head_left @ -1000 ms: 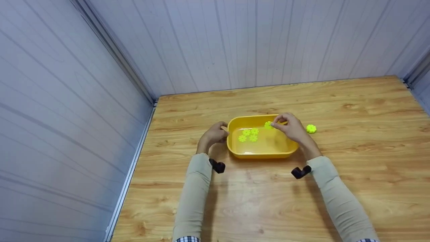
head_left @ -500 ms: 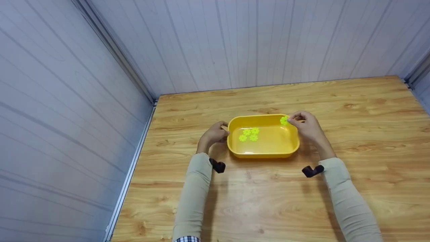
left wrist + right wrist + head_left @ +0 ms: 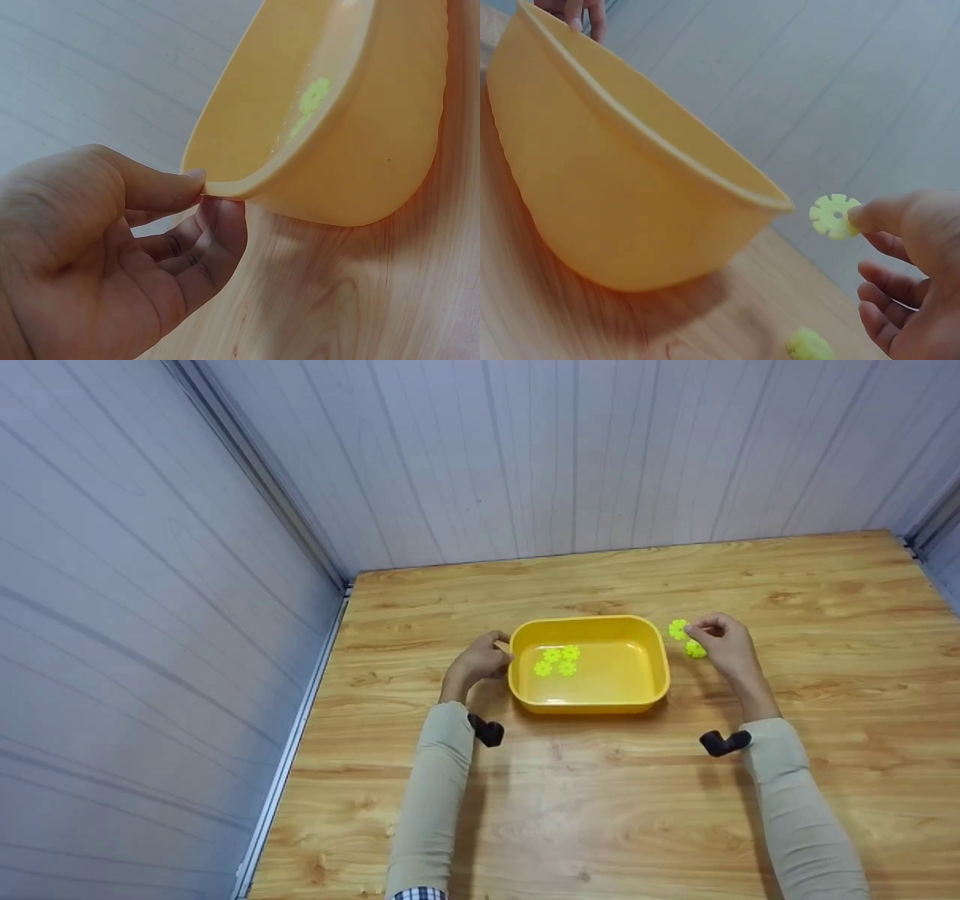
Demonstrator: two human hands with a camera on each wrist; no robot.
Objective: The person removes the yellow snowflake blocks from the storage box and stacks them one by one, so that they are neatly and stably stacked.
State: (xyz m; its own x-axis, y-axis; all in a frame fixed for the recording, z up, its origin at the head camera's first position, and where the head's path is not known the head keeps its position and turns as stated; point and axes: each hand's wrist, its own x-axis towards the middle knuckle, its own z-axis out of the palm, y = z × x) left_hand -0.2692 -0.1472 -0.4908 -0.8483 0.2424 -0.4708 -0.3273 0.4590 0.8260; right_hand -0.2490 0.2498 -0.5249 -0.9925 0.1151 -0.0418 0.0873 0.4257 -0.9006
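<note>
A yellow plastic basin sits on the wooden table, with several flat yellow-green flower-shaped discs lying on its floor toward the left. My left hand pinches the basin's left rim between thumb and fingers, clearly seen in the left wrist view. To the right of the basin, my right hand pinches a notched flower-shaped disc with a small central hole, held above the table. Just below it on the tabletop lies another yellow-green piece, possibly a small stack, partly covered by the right hand in the head view.
The wooden table meets a pale panelled wall at the back and another panel wall on the left. Black wrist camera mounts stick out inward from both sleeves.
My right hand has moved right, carrying the pinched flower disc from over the basin to beyond its right rim, above the piece on the table. The left hand stays on the rim.
</note>
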